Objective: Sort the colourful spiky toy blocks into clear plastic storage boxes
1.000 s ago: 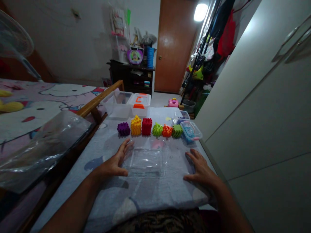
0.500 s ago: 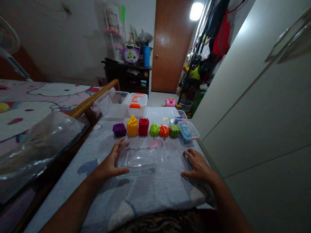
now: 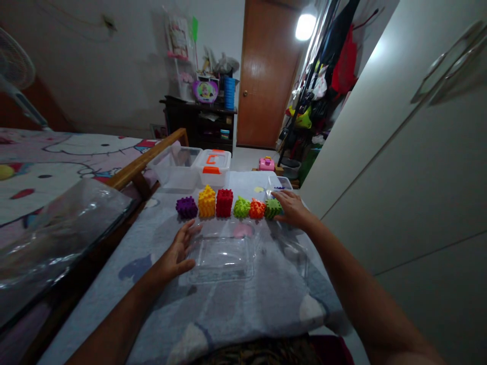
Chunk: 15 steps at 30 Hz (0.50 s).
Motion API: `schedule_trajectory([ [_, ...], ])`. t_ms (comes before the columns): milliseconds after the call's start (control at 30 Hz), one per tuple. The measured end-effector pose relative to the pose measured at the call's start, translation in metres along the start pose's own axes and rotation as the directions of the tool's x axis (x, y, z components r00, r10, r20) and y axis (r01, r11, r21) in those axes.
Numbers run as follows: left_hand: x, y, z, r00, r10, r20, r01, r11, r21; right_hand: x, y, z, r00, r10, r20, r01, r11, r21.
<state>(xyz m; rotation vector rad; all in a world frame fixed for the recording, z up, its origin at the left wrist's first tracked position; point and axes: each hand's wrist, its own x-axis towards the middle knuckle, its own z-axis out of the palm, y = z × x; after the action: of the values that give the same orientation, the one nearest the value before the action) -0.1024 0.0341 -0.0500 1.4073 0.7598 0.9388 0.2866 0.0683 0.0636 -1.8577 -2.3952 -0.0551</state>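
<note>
A clear plastic tray (image 3: 222, 258) lies on the grey cloth in front of me. My left hand (image 3: 178, 252) rests flat against the tray's left edge, fingers apart. Behind the tray a row of knobbly toy cubes stands: purple (image 3: 186, 207), yellow (image 3: 207, 201), red (image 3: 224, 202), lime (image 3: 241, 207), orange (image 3: 257, 208) and dark green (image 3: 272, 207). My right hand (image 3: 291, 208) reaches to the right end of the row, fingers spread around the dark green cube and touching it. It covers the small blue-lidded box that sits there.
Two clear storage boxes, one open (image 3: 175, 163) and one with an orange latch (image 3: 213, 163), stand behind the cubes. A small clear container (image 3: 284, 181) sits behind my right hand. A bed with a wooden rail (image 3: 148, 158) and a plastic bag (image 3: 57, 228) lies left; a white wardrobe (image 3: 399, 167) stands right.
My right hand has left the cloth beside the tray and moved forward to the dark green cube. The left hand stays at the tray's left edge.
</note>
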Motion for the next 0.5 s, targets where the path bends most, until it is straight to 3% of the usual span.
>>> schedule_trajectory([
  [167, 0.001, -0.003, -0.002, 0.999, -0.007, -0.031, 0.007, 1.000, 0.006, 0.030, 0.008, 0.019, 0.989, -0.013, 0.146, 0.025, 0.997, -0.079],
  [500, 0.001, 0.001, -0.001, 0.999, -0.033, -0.032, 0.033, 0.999, 0.007, 0.043, 0.013, 0.025, 0.977, -0.047, 0.210, 0.076, 0.989, -0.128],
])
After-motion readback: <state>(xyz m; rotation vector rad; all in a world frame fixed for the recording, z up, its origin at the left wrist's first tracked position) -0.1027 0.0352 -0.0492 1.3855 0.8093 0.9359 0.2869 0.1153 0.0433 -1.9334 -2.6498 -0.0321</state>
